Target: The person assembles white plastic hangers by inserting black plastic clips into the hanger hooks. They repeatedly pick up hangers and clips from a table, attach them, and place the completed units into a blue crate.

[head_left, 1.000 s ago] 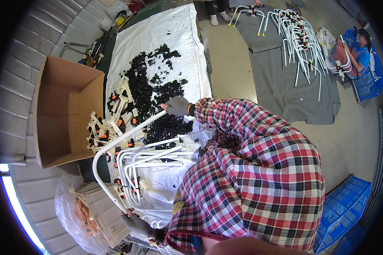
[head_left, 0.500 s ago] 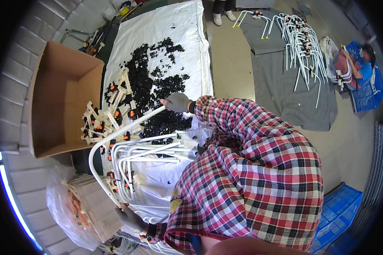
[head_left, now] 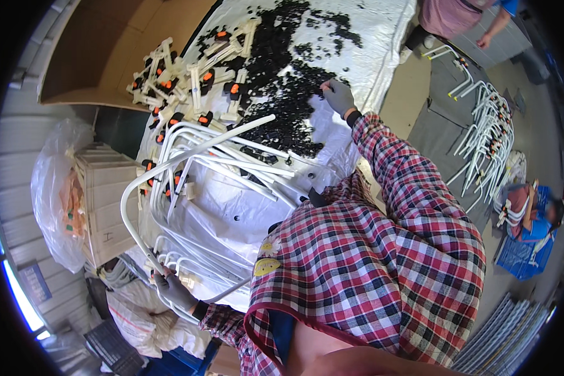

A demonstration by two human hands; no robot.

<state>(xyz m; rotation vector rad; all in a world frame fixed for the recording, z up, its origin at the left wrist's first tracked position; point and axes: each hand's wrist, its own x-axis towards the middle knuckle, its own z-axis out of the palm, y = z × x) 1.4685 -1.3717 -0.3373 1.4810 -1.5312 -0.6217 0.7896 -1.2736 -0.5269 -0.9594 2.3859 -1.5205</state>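
My left hand (head_left: 174, 291), in a grey glove with bare fingertips, is closed around the lower end of a bent white tube (head_left: 126, 210). The tube curves up and to the right, and its far end hangs free over other bent white tubes (head_left: 232, 164) lying on the white sheet. My right hand (head_left: 339, 99), gloved the same way, is over the right side of a spread of small black parts (head_left: 282, 100). Its fingertips are pinched together, and whatever is between them is too small to make out. Cream plastic pieces with black-and-orange fittings (head_left: 197, 88) lie left of the black parts.
A large open cardboard box (head_left: 116, 50) stands at the far left. A bagged carton (head_left: 109, 200) is below it. More white bent tubes (head_left: 485, 135) lie on grey cloth at the right. One person (head_left: 448, 15) stands beyond the table; another (head_left: 532, 216) sits by a blue crate.
My right hand has let go of the tube's upper end and moved right to the black parts. My left hand still holds the tube. The view has shifted, and a person stands nearer at the far edge.
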